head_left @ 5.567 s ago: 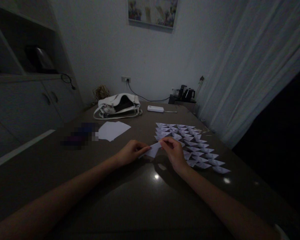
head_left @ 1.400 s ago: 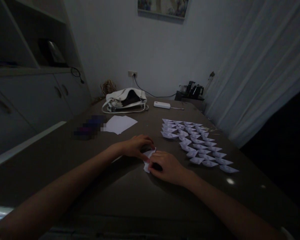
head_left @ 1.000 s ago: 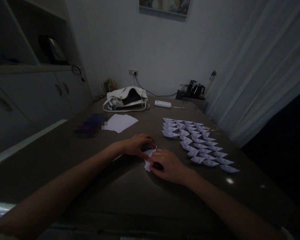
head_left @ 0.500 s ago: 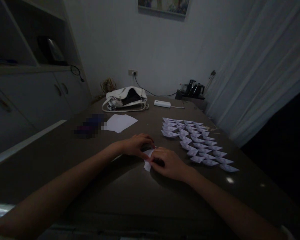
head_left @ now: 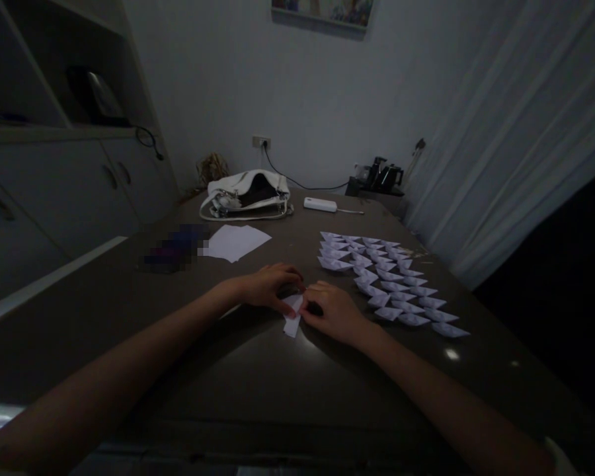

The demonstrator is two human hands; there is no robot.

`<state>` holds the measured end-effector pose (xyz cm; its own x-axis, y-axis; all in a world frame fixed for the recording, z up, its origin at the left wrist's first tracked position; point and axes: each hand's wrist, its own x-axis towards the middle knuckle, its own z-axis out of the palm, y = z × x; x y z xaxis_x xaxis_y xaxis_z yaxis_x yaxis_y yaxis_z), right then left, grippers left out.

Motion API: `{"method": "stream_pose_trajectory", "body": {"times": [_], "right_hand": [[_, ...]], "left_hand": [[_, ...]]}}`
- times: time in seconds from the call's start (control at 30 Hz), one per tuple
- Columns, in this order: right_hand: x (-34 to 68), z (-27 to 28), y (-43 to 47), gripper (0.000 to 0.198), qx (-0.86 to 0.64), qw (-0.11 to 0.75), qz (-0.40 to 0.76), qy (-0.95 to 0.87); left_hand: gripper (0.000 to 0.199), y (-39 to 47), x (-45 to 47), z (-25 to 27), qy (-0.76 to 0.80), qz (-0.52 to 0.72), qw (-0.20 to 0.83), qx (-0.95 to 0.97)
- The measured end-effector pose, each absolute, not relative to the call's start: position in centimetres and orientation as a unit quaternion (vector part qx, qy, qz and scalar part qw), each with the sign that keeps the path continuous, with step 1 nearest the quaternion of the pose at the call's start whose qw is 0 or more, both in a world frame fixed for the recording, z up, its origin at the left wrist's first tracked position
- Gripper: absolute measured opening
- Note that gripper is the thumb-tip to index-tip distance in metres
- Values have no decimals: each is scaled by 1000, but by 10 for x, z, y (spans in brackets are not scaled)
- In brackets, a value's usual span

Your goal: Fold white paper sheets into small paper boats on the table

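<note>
A small folded piece of white paper lies on the dark table in front of me, between both hands. My left hand curves over its left side, with the thumb on the paper and the fingers reaching to its far end. From the right, my right hand pinches the paper's right edge between thumb and bent fingers. Part of the paper is hidden under the hands. Several folded paper boats stand in rows to the right of my right hand.
Loose white paper sheets lie beyond my left hand, beside a blurred dark object. Farther back are a white handbag and a white power strip or adapter with a short cable. A black kettle stands at the far right.
My right hand has shifted slightly up and right along the paper, its fingers less curled over it, so more of the paper shows. My left hand stays nearly in place.
</note>
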<state>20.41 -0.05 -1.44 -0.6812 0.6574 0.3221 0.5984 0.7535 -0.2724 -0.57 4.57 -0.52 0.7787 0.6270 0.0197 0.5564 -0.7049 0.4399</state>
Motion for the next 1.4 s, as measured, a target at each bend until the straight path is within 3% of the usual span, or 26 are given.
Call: {"method": "stream_pose_trajectory", "body": {"times": [0.43, 0.7, 0.97, 1.17, 1.4], "right_hand": [[204, -22, 18, 6, -428, 222, 33, -875], [216, -16, 19, 10, -446, 292, 77, -843], [205, -5, -11, 11, -309, 176, 69, -932], [202, -10, -5, 10, -321, 184, 57, -927], [210, -15, 18, 11, -367, 208, 42, -906]], "left_hand": [[55, 48, -7, -8, 311, 87, 210, 923], [54, 40, -6, 0, 302, 60, 219, 926], [75, 35, -4, 1, 302, 44, 221, 926], [79, 37, -5, -2, 307, 37, 214, 927], [67, 35, -3, 2, 314, 27, 222, 923]]}}
